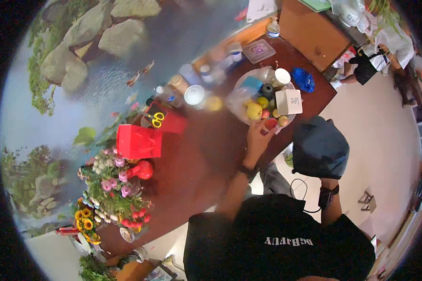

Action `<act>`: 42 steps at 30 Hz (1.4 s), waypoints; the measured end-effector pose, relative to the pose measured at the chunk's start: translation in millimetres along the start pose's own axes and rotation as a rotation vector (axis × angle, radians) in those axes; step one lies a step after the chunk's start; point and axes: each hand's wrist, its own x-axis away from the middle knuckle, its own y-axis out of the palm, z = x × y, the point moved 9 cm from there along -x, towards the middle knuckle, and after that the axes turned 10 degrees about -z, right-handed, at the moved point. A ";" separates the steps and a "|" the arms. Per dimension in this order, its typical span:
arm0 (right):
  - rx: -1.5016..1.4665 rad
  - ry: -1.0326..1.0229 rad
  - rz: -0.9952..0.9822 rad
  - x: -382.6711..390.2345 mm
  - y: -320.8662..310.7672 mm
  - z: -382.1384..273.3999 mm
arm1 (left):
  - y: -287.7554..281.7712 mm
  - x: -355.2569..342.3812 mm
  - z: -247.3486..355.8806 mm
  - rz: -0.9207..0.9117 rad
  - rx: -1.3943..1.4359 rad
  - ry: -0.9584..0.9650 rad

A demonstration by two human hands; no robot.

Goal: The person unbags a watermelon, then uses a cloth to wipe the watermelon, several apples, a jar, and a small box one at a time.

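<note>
My left hand (pixel 258 140) reaches over the table to the near side of a clear bowl (pixel 237 105) of fruit. Its fingers are closed around a small red thing (pixel 270 123) whose kind I cannot make out. Beside it in the bowl lie a yellow fruit (pixel 254 111), a green fruit (pixel 263 101), a black roll (pixel 267 90) and a white box (pixel 289 101). To the right, past the table's edge, a black cap (pixel 321 147) is held up by my right hand (pixel 331 183). The cap covers most of that hand's fingers.
On the brown table (pixel 197 173) stand red boxes (pixel 139 141), yellow-handled scissors (pixel 158 120), bottles and cups, and a blue bundle (pixel 303 79). Artificial flowers (pixel 110 182) fill the left end. A stool (pixel 367 201) stands on the floor; another person (pixel 389 51) is at the far right.
</note>
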 end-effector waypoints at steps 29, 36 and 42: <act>0.693 0.003 -0.083 40.1 -52.7 77.8 | -53.9 -26.1 -65.2 0.331 -0.477 0.078; 0.154 0.081 -0.108 23.5 -27.4 50.1 | -162.5 -26.7 -132.9 0.716 -0.601 0.105; -0.689 0.175 0.055 33.2 -34.1 80.7 | -166.6 -66.1 -197.2 0.632 0.077 0.096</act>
